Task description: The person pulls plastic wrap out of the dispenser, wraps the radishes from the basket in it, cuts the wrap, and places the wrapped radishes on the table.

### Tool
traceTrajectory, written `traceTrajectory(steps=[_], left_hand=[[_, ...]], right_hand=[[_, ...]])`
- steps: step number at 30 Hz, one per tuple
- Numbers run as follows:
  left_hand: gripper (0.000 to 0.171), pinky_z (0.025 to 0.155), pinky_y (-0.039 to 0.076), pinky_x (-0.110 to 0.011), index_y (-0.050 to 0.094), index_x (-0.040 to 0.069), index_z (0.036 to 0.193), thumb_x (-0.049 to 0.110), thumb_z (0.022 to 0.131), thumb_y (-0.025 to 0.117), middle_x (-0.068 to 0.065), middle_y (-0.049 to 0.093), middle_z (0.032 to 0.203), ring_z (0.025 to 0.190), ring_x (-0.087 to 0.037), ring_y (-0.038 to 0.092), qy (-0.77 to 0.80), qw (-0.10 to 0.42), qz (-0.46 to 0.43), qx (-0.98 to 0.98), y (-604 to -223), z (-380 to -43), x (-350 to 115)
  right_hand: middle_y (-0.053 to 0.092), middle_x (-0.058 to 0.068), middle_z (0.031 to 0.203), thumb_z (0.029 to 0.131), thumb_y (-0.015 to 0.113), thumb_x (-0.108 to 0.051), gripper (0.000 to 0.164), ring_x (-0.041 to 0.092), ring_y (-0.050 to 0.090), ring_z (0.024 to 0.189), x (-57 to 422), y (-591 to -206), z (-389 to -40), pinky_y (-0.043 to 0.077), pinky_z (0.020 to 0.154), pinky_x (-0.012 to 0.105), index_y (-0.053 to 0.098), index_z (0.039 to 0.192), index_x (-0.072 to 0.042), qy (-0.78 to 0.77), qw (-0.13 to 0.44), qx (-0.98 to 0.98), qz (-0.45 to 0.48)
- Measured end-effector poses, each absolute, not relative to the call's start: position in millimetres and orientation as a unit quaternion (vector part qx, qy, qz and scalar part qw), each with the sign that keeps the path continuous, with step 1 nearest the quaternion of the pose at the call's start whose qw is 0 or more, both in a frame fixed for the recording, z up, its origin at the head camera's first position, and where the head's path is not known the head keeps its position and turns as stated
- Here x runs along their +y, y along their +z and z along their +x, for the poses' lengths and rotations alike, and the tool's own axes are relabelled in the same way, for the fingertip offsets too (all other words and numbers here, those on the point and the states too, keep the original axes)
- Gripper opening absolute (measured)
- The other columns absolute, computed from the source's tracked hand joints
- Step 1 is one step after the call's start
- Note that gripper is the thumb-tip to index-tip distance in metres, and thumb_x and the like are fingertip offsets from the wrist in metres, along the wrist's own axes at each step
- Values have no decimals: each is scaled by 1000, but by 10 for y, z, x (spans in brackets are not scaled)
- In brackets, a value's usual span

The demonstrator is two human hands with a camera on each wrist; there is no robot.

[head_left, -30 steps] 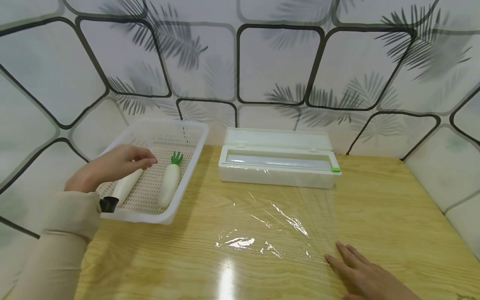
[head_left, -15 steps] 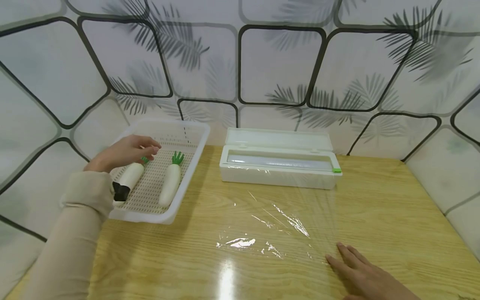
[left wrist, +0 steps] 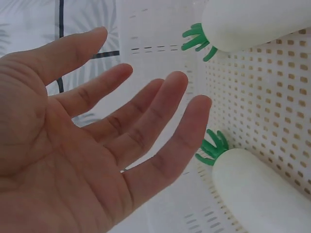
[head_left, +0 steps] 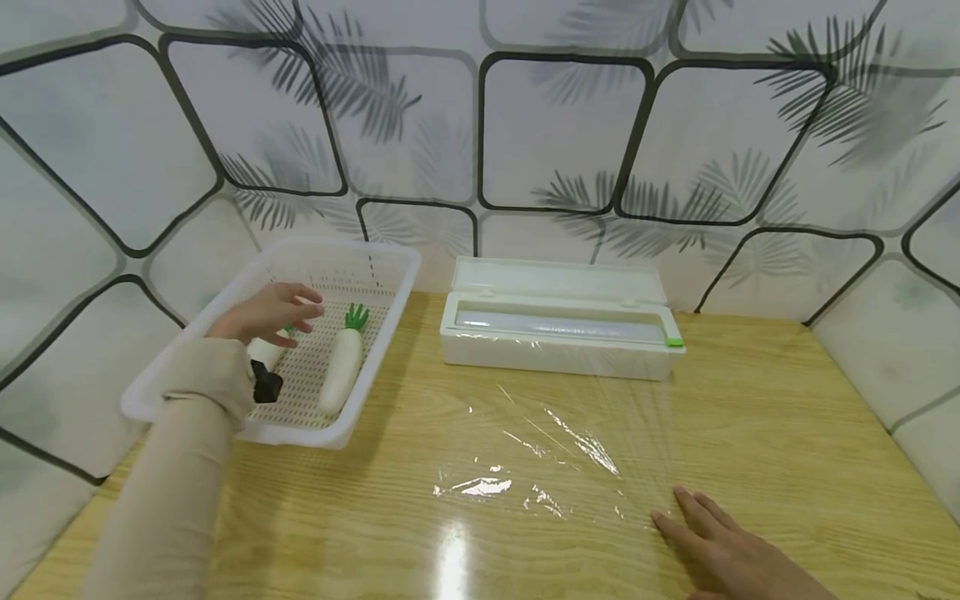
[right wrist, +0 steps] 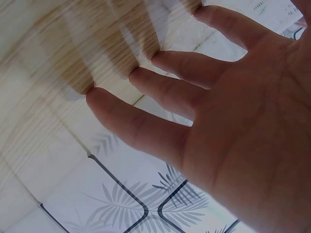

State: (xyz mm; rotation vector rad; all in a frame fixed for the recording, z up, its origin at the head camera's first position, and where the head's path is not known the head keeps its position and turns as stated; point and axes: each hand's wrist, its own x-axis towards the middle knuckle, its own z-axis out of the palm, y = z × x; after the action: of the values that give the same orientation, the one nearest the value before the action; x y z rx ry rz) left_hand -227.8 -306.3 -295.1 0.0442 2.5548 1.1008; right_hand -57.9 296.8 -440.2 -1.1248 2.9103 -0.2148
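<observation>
My left hand (head_left: 272, 315) hovers over a white perforated basket (head_left: 382, 337), its fingers spread and loosely bent, holding nothing. Below it lies a white radish (head_left: 268, 352) with a green top, partly hidden by the hand and wrist. A second white radish (head_left: 342, 371) lies to the right in the same basket; in the left wrist view both green tops show beyond the fingers. My right hand (head_left: 738, 546) rests its straight fingertips at the near right corner of clear cling film (head_left: 551, 450) spread over the table. The film runs from a white dispenser box (head_left: 555, 357).
The box's lid (head_left: 558, 279) stands raised at the back, a film roll (head_left: 562, 325) inside. A green piece (head_left: 674, 342) sits at its right end. Patterned walls (head_left: 562, 133) enclose the wooden table (head_left: 810, 417) at the back and both sides.
My left hand has moved right above the basket, and its fingers have spread. The right hand, the film and the box stay in place.
</observation>
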Motion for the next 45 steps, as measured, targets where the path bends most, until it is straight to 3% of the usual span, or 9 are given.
traceTrajectory(steps=[6,14,22,36,45], left_hand=[[57,92,54,-54,23,-14,149,20,108,46,-38,32,149,133,-54,42,415,205,-14,886,-3019,-2293,-3022],[72,96,51,-55,4,-11,154,21,107,48,-41,17,154,140,-54,31,437,259,-66,859,-3057,-2297,-2937],[81,96,51,-56,-6,-10,155,19,106,51,-45,9,154,140,-56,27,455,278,-89,841,-3143,-2298,-2897],[93,92,54,-51,-11,-15,151,20,101,59,-46,23,149,136,-55,36,407,318,-74,853,-3282,-2365,-2766],[95,92,55,-50,-10,-19,150,18,100,61,-43,32,144,131,-55,42,384,314,-51,867,-3304,-2389,-2701]], right_hand=[[52,34,137,79,79,-58,80,54,56,116,2968,-4401,-571,58,68,55,63,134,-2,-68,6,931,-357],[51,35,137,81,80,-52,75,55,55,116,2981,-4404,-578,57,67,55,63,134,-1,-75,5,928,-366],[51,36,137,84,78,-51,72,55,55,115,3004,-4420,-591,58,67,54,62,136,-4,-76,1,922,-379],[46,39,141,83,73,-62,84,61,49,120,2951,-4330,-576,54,72,65,59,137,1,-101,82,934,-332],[47,38,140,83,73,-63,84,60,50,119,2962,-4345,-584,55,70,63,60,137,1,-97,72,934,-336]])
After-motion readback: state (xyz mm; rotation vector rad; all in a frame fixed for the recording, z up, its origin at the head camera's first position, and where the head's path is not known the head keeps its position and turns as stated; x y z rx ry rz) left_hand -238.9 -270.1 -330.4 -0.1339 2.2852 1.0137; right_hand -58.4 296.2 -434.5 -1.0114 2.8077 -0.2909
